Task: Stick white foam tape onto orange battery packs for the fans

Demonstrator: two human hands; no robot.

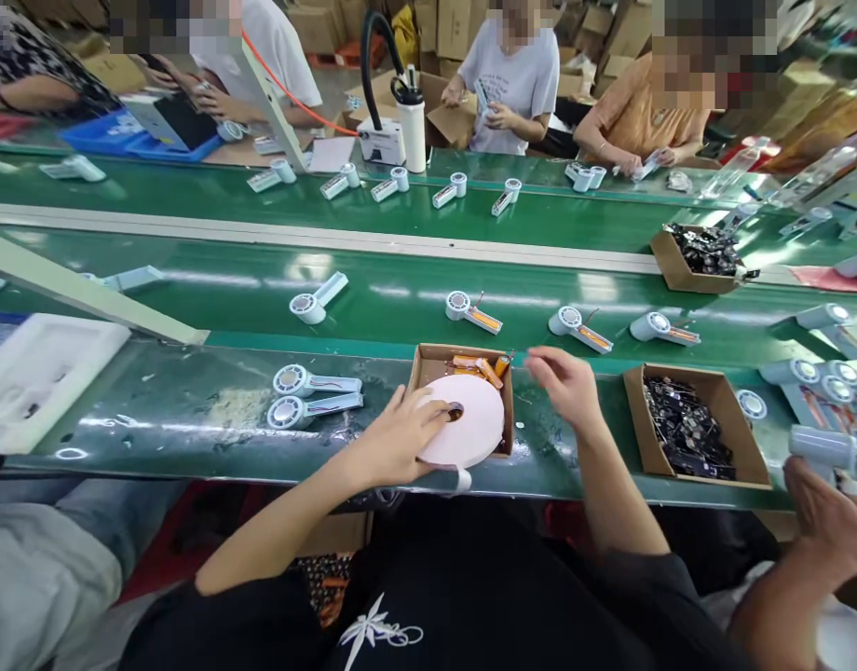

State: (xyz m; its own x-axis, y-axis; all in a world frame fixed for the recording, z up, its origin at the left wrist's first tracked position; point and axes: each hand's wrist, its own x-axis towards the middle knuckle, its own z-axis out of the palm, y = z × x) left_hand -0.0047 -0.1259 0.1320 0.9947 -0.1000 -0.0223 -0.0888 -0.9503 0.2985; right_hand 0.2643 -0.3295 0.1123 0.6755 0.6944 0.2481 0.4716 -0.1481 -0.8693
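My left hand (399, 436) lies over the side of a large white roll of tape (474, 431), its fingers gripping near the centre hole. A loose tape end hangs at the roll's lower edge. The roll rests on an open cardboard box (508, 419), which holds several orange batteries (479, 365) with thin wires. My right hand (568, 384) is raised just right of the box, thumb and fingers drawn together; anything between them is too small to make out. To the left, two pale blue handheld fan bodies (293, 411) lie side by side with their handles open.
A green conveyor (393, 312) runs across, carrying fan bodies, some with orange batteries (482, 320). A box of small black parts (698, 429) stands at right, beside a co-worker's hand (830, 508). A white foam tray (47, 373) lies left. Several people work across the line.
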